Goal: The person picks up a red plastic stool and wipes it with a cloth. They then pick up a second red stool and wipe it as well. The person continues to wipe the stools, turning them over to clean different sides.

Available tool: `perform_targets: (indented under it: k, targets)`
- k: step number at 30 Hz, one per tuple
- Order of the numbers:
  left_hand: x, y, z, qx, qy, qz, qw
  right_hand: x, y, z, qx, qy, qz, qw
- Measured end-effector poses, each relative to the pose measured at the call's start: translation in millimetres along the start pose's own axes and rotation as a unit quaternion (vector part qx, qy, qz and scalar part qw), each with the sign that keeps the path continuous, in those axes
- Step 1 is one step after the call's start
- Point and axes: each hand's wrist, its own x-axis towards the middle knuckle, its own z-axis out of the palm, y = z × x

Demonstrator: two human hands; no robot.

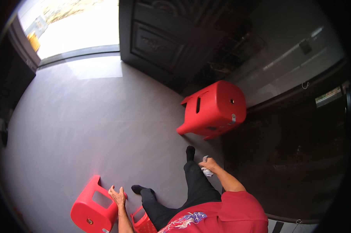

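Note:
My right hand (211,164) is closed round a crumpled pale grey-white cloth (207,171), held beside my right leg. My left hand (118,196) is over the inner side of a red plastic stool (91,211) at the lower left, fingers bent and spread apart. A small red bit shows by its fingertips; I cannot make out whether the hand touches the stool. A larger-looking red plastic stool (214,110) stands ahead to the right, past my right foot, with a slot in its side and a small label on its seat.
Another red plastic piece with openings (143,222) sits beside my left leg. The grey floor (82,124) runs to a bright doorway (82,29) at the far left. A dark panelled door (156,44) stands by it. Dark glossy cabinets (284,155) line the right side.

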Motion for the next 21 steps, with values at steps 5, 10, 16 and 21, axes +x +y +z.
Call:
perform_targets:
  k: [5, 10, 16, 21]
  targets:
    - [-7, 133, 77, -0.044, -0.083, -0.015, 0.995, 77, 80, -160, 0.243, 0.177, 0.079, 0.951]
    - [-19, 302, 204, -0.128, -0.252, -0.041, 0.958, 153, 109, -282, 0.340, 0.190, 0.048, 0.920]
    - [-56, 523, 330, -0.149, -0.367, 0.046, 0.917, 222, 94, -336, 0.403, 0.089, 0.056, 0.909]
    - [-44, 562, 413, -0.163, -0.474, 0.037, 0.865, 259, 103, -350, 0.433, 0.003, -0.013, 0.902]
